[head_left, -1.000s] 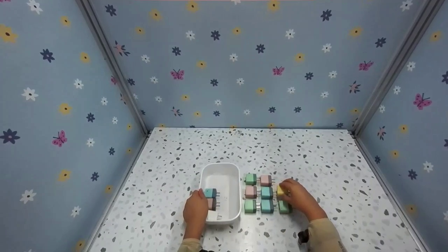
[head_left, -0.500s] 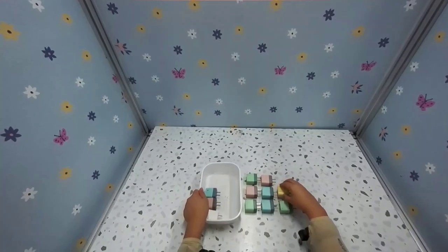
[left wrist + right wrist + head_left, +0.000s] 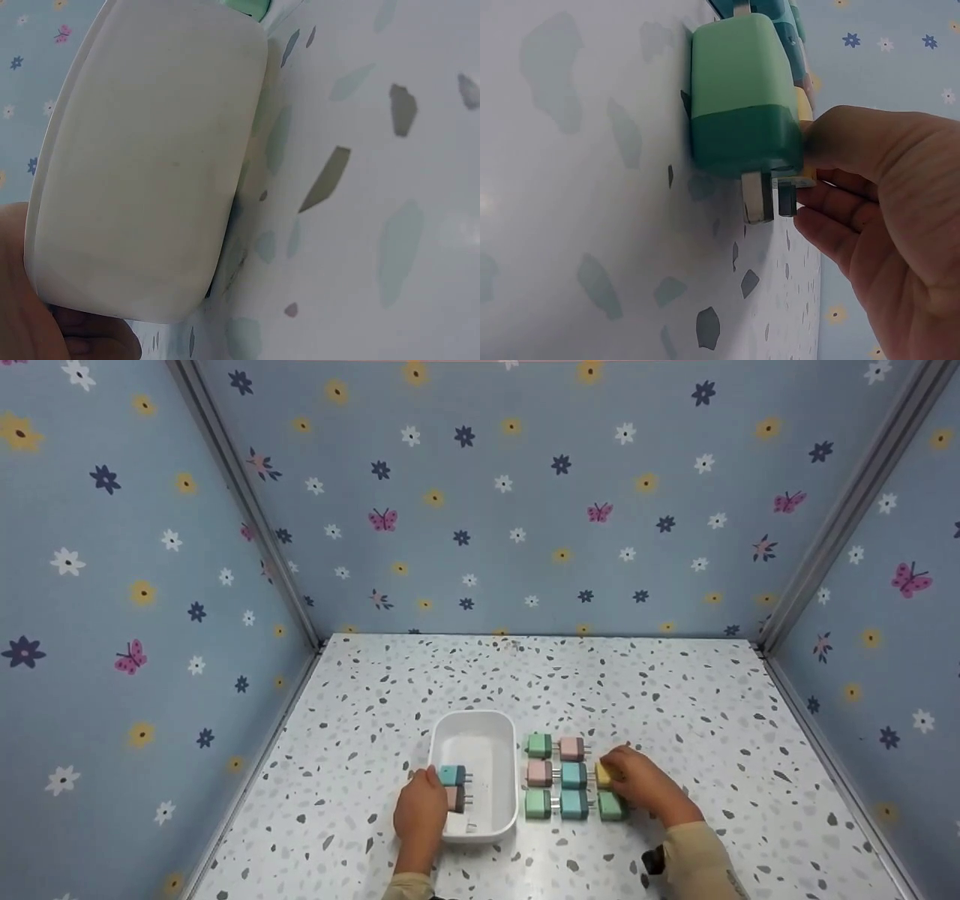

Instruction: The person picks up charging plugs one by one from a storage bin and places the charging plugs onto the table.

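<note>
My left hand grips the left wall of a white plastic bin, seen from outside in the left wrist view. Inside the bin lie a blue charger plug, a pink one and a white one, partly covered by that hand. To the bin's right, my right hand pinches a yellow charger plug, which its fingers mostly hide. Just in front of it a green charger plug lies on the table, its metal prongs pointing right in the head view.
Several more charger plugs lie in rows beside the bin: a green one, a pink one and a blue one among them. They sit on a speckled white table. Flower-patterned panels enclose its back and sides.
The view shifts very slightly. Both hands stay in place, the left at the bin and the right on the yellow charger plug.
</note>
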Demonstrator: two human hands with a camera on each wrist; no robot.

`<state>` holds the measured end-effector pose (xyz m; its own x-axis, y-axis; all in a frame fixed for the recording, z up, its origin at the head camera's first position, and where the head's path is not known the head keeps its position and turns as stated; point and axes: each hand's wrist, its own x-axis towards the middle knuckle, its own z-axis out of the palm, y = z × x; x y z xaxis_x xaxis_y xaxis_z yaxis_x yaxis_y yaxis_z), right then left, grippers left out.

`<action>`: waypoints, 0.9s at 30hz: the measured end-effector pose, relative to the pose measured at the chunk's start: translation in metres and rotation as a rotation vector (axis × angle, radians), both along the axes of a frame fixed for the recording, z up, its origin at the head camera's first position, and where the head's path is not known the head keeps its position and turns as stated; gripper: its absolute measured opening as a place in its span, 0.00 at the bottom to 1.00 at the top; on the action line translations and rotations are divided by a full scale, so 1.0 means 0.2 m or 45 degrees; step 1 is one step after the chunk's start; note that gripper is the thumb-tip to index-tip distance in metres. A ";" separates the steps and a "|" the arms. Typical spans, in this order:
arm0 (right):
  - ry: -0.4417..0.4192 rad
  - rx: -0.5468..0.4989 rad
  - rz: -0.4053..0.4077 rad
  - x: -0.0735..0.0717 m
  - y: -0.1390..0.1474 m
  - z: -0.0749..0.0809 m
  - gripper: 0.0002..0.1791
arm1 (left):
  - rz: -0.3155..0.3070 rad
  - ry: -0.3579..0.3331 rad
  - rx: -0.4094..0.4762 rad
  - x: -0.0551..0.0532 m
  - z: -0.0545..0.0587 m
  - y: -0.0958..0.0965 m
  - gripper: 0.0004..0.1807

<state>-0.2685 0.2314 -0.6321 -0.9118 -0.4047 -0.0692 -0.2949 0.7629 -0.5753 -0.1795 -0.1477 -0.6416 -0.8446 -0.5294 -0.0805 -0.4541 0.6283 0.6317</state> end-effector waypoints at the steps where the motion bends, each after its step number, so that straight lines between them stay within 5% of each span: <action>1: 0.000 -0.002 0.002 0.00 0.00 0.00 0.22 | -0.003 0.005 0.003 0.00 0.00 0.00 0.25; 13: 0.074 -0.030 0.041 -0.01 0.00 0.00 0.21 | -0.025 0.021 0.010 0.00 -0.01 -0.01 0.26; 19: 0.071 -0.062 -0.039 0.01 -0.04 0.01 0.19 | -0.004 0.010 0.021 0.00 -0.01 -0.01 0.25; 27: 0.221 -0.099 -0.118 0.05 -0.14 0.02 0.18 | -0.007 0.006 0.007 -0.01 -0.01 -0.01 0.24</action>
<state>-0.2576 0.2039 -0.6275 -0.9408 -0.3168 0.1204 -0.3257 0.7468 -0.5799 -0.1810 -0.1492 -0.6426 -0.8477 -0.5245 -0.0796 -0.4479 0.6271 0.6372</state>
